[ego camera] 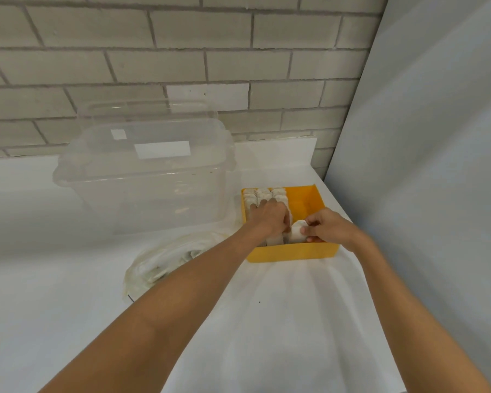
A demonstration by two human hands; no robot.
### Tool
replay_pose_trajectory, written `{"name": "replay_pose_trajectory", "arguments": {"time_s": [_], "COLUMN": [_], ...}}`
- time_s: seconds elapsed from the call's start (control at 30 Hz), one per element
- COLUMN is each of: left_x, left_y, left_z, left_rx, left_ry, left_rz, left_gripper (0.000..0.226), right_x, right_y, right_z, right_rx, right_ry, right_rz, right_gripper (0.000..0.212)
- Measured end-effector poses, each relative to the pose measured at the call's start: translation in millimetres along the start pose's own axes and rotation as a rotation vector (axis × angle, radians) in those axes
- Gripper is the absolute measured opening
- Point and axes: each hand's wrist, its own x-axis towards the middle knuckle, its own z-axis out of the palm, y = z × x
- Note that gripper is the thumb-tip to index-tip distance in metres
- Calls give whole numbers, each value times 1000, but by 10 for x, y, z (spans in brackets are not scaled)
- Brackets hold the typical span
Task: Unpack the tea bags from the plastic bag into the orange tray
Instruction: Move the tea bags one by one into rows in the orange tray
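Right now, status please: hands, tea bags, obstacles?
Left hand holds packed tea bags in orange tray. Right hand pinches loose tea bag. Plastic bag alongside, nothing blocking.

Orange tray (292,252): far right corner open, left side packed with tea bags (262,194). Left hand (272,219) and right hand (328,226) fill its near end. Clear bin (142,180) walls off the left (plastic bag (165,262) below it), white panel (437,137) crowds the right. Front approach over the surface (295,321) open.

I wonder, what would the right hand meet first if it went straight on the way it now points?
Most likely the left hand, curled on the packed tea bags, just beyond the loose tea bag that the right hand pinches; depth is unclear.
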Motion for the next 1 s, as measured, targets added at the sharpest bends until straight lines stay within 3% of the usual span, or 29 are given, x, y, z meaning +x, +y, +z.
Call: {"name": "replay_pose_trajectory", "arguments": {"time_s": [0.17,0.3,0.63,0.8,1.0], "left_x": [12,21,-36,-143,-455], "left_y": [-62,-99,-147,-218,-353], "left_z": [6,38,-19,-234,-480], "left_rx": [4,-24,-108,-168,-342], "left_ry": [-11,-23,7,59,105], "left_rz": [-36,-44,-43,6,101], "left_gripper": [13,12,10,13,11], "right_x": [84,154,140,106,10], "right_y": [-32,-35,-94,-123,-340], "right_z": [152,218,229,136,11], "right_rx": [-56,-132,-216,-129,-196], "right_ry": [-58,-18,-25,17,98], "right_rz": [-7,3,-23,3,-117], "right_gripper": [22,10,21,29,23]}}
